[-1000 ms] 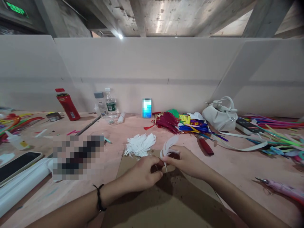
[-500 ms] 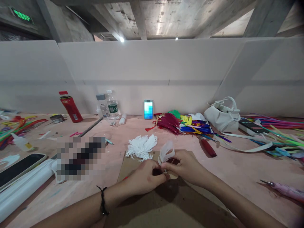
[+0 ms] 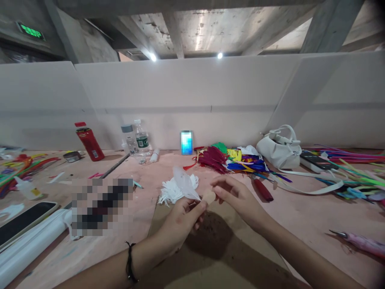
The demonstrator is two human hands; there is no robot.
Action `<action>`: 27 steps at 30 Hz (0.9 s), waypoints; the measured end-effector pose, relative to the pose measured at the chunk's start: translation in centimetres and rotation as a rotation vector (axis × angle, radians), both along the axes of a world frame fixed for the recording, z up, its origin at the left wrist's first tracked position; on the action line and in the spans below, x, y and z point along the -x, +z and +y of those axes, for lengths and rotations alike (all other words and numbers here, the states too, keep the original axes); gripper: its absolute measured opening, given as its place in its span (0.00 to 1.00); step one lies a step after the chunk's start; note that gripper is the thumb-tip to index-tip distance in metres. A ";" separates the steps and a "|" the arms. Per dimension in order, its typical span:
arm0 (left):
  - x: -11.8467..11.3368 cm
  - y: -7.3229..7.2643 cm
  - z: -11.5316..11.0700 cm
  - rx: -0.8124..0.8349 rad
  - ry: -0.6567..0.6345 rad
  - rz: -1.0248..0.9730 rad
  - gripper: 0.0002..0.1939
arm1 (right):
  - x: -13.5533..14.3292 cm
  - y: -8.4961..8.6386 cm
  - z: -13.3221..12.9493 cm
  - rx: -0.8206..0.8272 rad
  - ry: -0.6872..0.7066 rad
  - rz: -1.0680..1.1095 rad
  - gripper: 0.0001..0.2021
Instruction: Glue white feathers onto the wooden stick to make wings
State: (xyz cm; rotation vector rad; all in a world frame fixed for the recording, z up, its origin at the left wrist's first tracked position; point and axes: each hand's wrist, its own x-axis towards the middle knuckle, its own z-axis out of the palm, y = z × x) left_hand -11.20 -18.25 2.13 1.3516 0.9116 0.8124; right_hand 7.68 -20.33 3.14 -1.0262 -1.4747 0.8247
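Note:
A white feather (image 3: 183,182) leans up and left from the pinched fingers of my left hand (image 3: 185,218), which wears a black cord bracelet. Between my two hands is a small pale oval piece (image 3: 209,197); its material is unclear. The thumb and fingertips of my right hand (image 3: 236,198) close on its right edge, while its left end meets my left thumb. Behind the feather lies a pile of white feather-like strands (image 3: 168,193). Beneath both hands is a brown board (image 3: 240,257).
A lit phone (image 3: 186,142) stands against the white partition. Colourful tassel-like bundles (image 3: 213,158) and a white handbag (image 3: 279,149) are behind right. A red-handled tool (image 3: 262,190) and a pointed pink pen-like tool (image 3: 357,241) lie right. Bottles (image 3: 90,142) stand back left.
The feather, earlier a curved loop near my right fingers, now extends flat to the left from my left hand. The pale oval piece has come up between my hands, and my left hand has turned.

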 end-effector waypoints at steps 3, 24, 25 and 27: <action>0.1 0.0 0.0 -0.004 0.055 -0.132 0.24 | 0.5 -0.2 -0.4 0.061 0.089 -0.035 0.10; 0.6 0.5 -0.8 -0.082 -0.066 -0.157 0.20 | 1.1 -0.3 -1.3 0.100 -0.026 -0.116 0.05; 0.6 0.9 -0.8 -0.099 -0.064 -0.132 0.20 | 1.0 -0.3 -1.2 0.107 -0.019 -0.110 0.06; 0.5 1.6 -0.9 -0.120 -0.053 -0.095 0.21 | 1.0 -0.3 -1.2 0.114 -0.004 -0.095 0.06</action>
